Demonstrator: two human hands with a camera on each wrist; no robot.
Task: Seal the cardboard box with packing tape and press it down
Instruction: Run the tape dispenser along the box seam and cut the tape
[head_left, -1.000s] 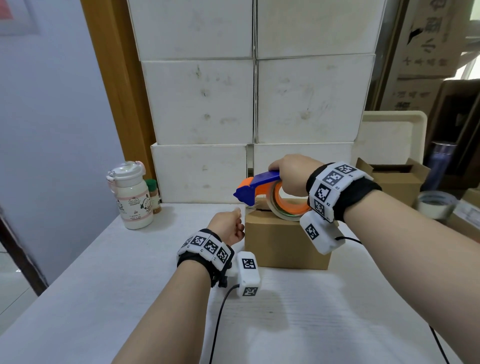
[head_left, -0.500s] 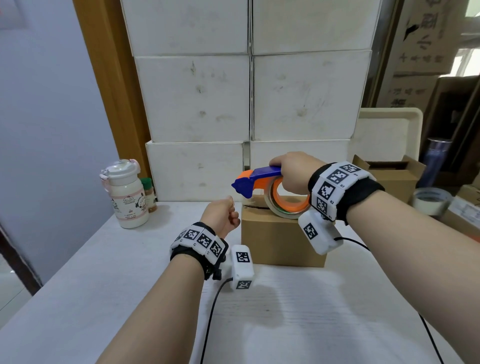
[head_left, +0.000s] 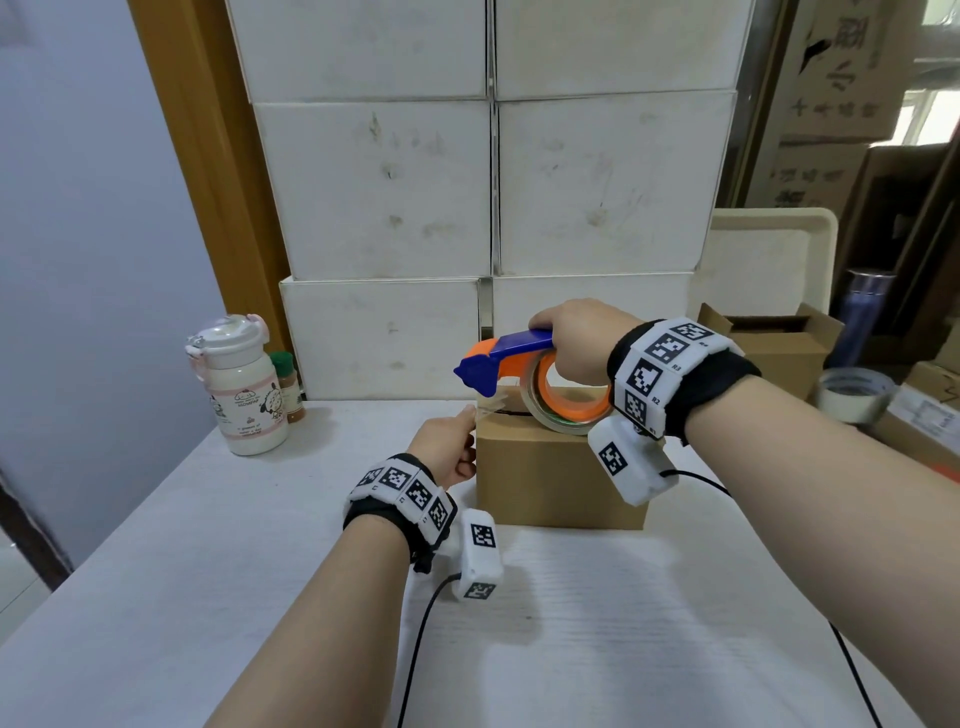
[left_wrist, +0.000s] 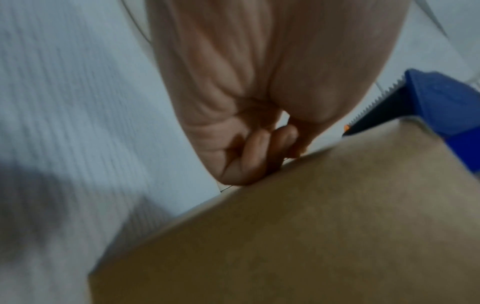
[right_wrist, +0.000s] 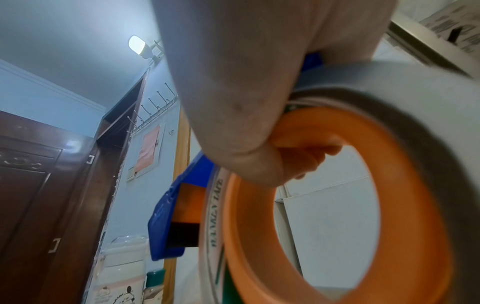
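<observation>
A small brown cardboard box (head_left: 558, 480) stands on the white table (head_left: 208, 545). My right hand (head_left: 576, 338) grips the blue and orange tape dispenser (head_left: 511, 358) just above the box top; its clear tape roll (head_left: 558, 410) rests near the top's seam. In the right wrist view my fingers (right_wrist: 306, 158) curl through the orange hub (right_wrist: 415, 205). My left hand (head_left: 449, 441) sits at the box's upper left edge and pinches the loose tape end (head_left: 485, 410) below the cutter. The left wrist view shows curled fingers (left_wrist: 259, 148) against the box (left_wrist: 311, 236), with the blue cutter (left_wrist: 441, 107) behind.
White cartons (head_left: 488, 208) are stacked against the table's back edge. A white bottle (head_left: 241, 384) and a small green-capped jar (head_left: 288, 387) stand at the back left. An open cardboard box (head_left: 774, 348) and a spare tape roll (head_left: 854, 392) sit at the right. Cables trail across the near table.
My left hand has risen from beside the box to its upper left edge and now holds the tape end. The right hand with the dispenser has stayed over the box top.
</observation>
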